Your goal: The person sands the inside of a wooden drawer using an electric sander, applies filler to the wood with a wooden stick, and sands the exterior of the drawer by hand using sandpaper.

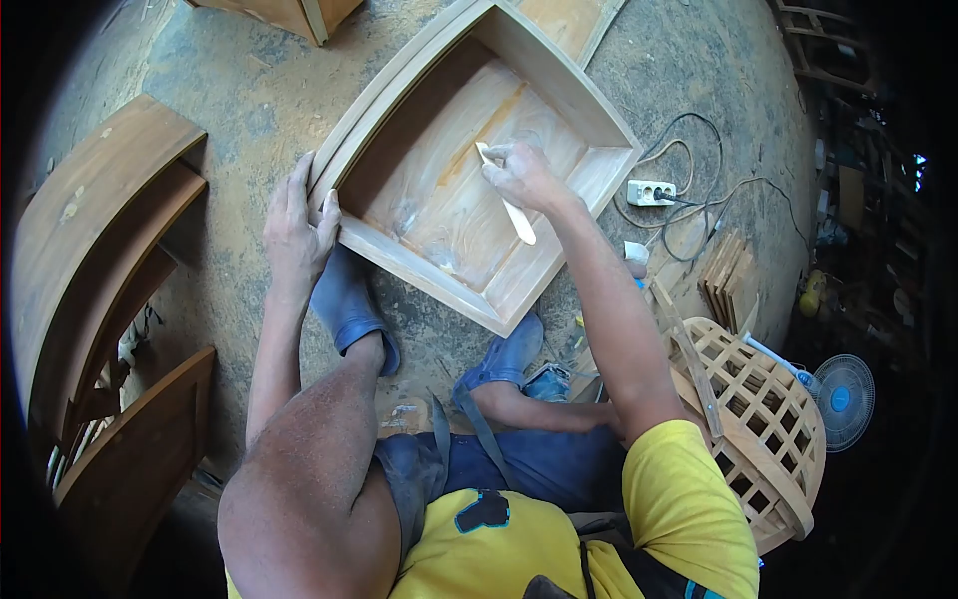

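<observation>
A shallow wooden box with curved sides [589, 190] lies open side up on the floor, tilted away from me. My left hand [301, 222] grips its left corner, the thumb over the rim and the fingers along the outer side. Inside the box, my right hand [521, 176] is closed around a pale flat stick [519, 222], whose narrow tip points up and left. The tip is near an orange-brown streak [483, 135] on the box's bottom panel. Whitish smears show on that panel.
Curved wooden pieces [110, 170] stand at the left. A white power strip [651, 193] with cables lies to the right, near small wood slats [726, 280]. A wooden lattice piece [763, 399] and a fan [841, 401] are at lower right. Blue shoes [349, 299] flank the box's near side.
</observation>
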Tool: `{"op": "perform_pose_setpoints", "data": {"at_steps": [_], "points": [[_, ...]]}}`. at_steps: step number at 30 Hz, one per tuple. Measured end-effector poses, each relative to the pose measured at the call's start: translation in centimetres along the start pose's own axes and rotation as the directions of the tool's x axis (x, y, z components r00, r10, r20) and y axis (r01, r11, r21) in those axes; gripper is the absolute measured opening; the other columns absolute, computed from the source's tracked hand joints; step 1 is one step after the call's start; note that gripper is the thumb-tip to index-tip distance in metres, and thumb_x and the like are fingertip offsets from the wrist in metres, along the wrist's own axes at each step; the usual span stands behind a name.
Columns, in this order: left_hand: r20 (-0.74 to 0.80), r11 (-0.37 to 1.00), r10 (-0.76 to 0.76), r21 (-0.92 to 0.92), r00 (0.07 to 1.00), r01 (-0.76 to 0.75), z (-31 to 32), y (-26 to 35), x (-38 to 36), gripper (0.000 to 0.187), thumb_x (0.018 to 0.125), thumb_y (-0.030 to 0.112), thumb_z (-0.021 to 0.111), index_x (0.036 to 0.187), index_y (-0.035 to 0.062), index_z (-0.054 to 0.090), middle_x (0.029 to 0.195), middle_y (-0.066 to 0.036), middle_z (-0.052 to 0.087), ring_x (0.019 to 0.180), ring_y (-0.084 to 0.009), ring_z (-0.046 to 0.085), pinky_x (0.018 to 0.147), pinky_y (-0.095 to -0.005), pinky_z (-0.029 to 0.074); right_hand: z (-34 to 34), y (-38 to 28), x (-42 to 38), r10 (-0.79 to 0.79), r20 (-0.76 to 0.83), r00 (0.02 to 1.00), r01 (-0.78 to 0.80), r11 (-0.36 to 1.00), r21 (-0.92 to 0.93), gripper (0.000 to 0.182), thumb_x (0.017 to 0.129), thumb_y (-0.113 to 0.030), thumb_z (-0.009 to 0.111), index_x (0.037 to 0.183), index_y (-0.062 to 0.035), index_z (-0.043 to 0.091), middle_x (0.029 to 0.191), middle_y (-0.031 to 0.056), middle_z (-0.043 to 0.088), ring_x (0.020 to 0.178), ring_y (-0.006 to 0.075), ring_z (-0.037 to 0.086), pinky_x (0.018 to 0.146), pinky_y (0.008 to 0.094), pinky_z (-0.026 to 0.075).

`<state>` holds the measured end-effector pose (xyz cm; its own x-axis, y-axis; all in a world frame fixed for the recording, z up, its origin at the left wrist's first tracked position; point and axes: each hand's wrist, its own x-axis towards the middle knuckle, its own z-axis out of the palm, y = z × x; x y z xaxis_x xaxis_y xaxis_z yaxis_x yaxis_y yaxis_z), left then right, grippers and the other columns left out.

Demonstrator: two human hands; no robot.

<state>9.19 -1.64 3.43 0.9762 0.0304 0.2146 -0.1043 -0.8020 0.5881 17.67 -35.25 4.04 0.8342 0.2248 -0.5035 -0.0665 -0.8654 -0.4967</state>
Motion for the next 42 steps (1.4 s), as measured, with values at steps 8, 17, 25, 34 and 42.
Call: {"op": "perform_pose_setpoints", "data": {"at_steps": [8, 17, 25, 34, 42], "points": [[0.049, 0.999, -0.038, -0.027, 0.998, 0.04, -0.2, 0.0, -0.1, 0.056, 0.098, 0.021, 0.069, 0.151, 0.0094, 0.055, 0.131, -0.021, 0.066, 0.119, -0.0379, 0.067, 0.103, -0.0454, 0.054, 0.2, 0.1, 2.2, 0.058, -0.18, 0.982, -0.052, 0.998, 0.037, 0.037, 0.093, -0.026, 0.064, 0.11, 0.005, 0.074, 0.094, 0.0291, 0.075, 0.096, 0.0461, 0.073, 0.092, 0.0487, 0.057], [0.034, 0.999, -0.04, -0.011, 0.999, 0.041, -0.1, 0.1, -0.1, 0.055, 0.097, 0.02, 0.068, 0.15, 0.0088, 0.055, 0.128, -0.022, 0.067, 0.115, -0.0384, 0.068, 0.1, -0.0455, 0.054, 4.7, -2.7, -2.3, -0.044, -0.051, 0.998, 0.044, 0.999, -0.001, 0.033, 0.091, -0.025, 0.064, 0.1, 0.0056, 0.073, 0.09, 0.0315, 0.072, 0.092, 0.0474, 0.073, 0.087, 0.053, 0.058], [0.008, 1.0, -0.003, 0.004, 1.0, 0.003, 0.1, 0.0, -0.1, 0.056, 0.096, 0.023, 0.07, 0.149, 0.0104, 0.055, 0.121, -0.019, 0.068, 0.109, -0.0375, 0.068, 0.095, -0.0469, 0.056, 5.4, -3.0, -3.9, 0.014, -0.077, 0.997, -0.008, 0.997, 0.08, 0.036, 0.088, -0.026, 0.065, 0.098, 0.0075, 0.074, 0.09, 0.0322, 0.072, 0.091, 0.0473, 0.073, 0.088, 0.0525, 0.058], [0.021, 1.0, -0.023, 0.021, 1.0, 0.022, 0.3, -0.1, -0.2, 0.052, 0.101, 0.026, 0.064, 0.149, 0.0055, 0.056, 0.133, -0.022, 0.066, 0.12, -0.039, 0.066, 0.103, -0.0466, 0.053, 2.7, -3.8, -8.0, -0.106, 0.126, 0.986, 0.058, 0.941, 0.334, 0.05, 0.092, -0.028, 0.066, 0.128, 0.0059, 0.07, 0.09, 0.0231, 0.077, 0.079, 0.0333, 0.075, 0.078, 0.0421, 0.061], [0.045, 0.999, -0.042, 0.022, 0.998, 0.041, -0.3, 0.6, -0.1, 0.057, 0.101, 0.036, 0.062, 0.147, 0.0038, 0.055, 0.133, -0.023, 0.065, 0.12, -0.041, 0.065, 0.104, -0.0484, 0.052, -15.6, 0.8, -20.3, 0.161, -0.011, 0.987, -0.152, 0.952, 0.266, 0.047, 0.11, -0.024, 0.049, 0.15, -0.0017, 0.055, 0.081, 0.0027, 0.066, 0.062, 0.0092, 0.061, 0.056, 0.0263, 0.053]]}}
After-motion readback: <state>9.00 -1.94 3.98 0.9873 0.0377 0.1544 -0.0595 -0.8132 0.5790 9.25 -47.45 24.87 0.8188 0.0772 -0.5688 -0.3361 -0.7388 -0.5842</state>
